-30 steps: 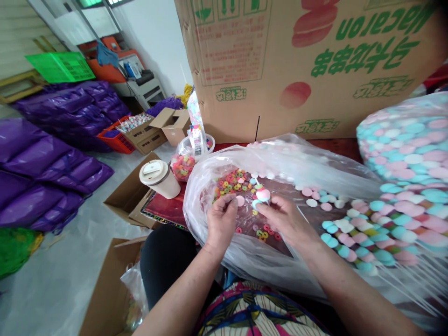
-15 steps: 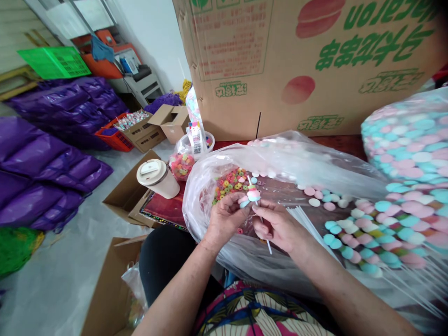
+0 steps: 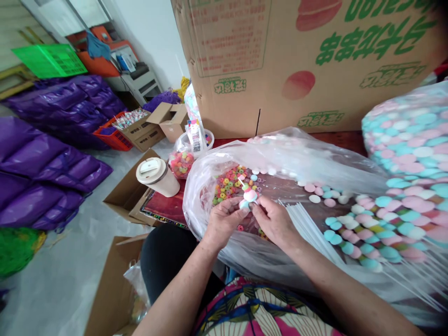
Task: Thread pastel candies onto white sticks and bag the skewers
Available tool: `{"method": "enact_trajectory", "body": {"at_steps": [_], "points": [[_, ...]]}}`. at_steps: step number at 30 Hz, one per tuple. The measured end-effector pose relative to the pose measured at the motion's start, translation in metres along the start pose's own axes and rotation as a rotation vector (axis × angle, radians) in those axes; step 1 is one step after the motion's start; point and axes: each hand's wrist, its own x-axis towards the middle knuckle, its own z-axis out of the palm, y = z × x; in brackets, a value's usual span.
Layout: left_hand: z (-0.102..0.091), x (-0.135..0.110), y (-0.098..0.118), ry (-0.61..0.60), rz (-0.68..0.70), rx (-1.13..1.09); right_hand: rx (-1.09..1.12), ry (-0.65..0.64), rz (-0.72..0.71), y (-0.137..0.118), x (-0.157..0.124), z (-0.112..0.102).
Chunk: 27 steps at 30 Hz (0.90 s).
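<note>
Both my hands meet in front of me over the plastic-lined table. My left hand (image 3: 226,219) is closed, its fingertips pinching a pale blue marshmallow (image 3: 244,204). My right hand (image 3: 275,220) is closed at the lower part of a white stick that carries a marshmallow skewer (image 3: 249,195); pink and blue pieces sit below small green and red rings. The skewer's top leans left, and the stick's lower end is hidden by my right hand. Whether the blue marshmallow is fully threaded, I cannot tell. Just beyond lie loose ring candies (image 3: 227,184) in several colours.
White sticks (image 3: 304,224) lie right of my right hand. Finished-looking skewers (image 3: 378,228) are piled farther right, beside a big bag of marshmallows (image 3: 406,126). Loose marshmallows (image 3: 329,202) lie behind. A lidded cup (image 3: 159,177) stands left; a large carton (image 3: 280,60) rises at the back.
My right hand has moved up the stick towards my left fingertips, and the stick's lower end has gone out of sight. The skewer's top has tipped left.
</note>
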Motion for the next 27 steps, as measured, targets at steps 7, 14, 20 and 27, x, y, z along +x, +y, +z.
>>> {"method": "enact_trajectory", "body": {"at_steps": [7, 14, 20, 27], "points": [[-0.005, 0.004, 0.002, 0.209, -0.004, -0.025, -0.087, -0.143, -0.054, 0.005, -0.02, -0.019], [-0.005, 0.01, 0.0, 0.289, 0.118, 0.084, -0.708, -0.252, -0.067, -0.007, -0.043, -0.034], [-0.011, 0.003, -0.008, 0.31, 0.25, 0.313, -0.912, -0.412, 0.039, -0.031, -0.034, -0.036], [-0.011, -0.001, -0.013, 0.353, 0.288, 0.478, -0.939, -0.387, 0.005, -0.035, -0.037, -0.027]]}}
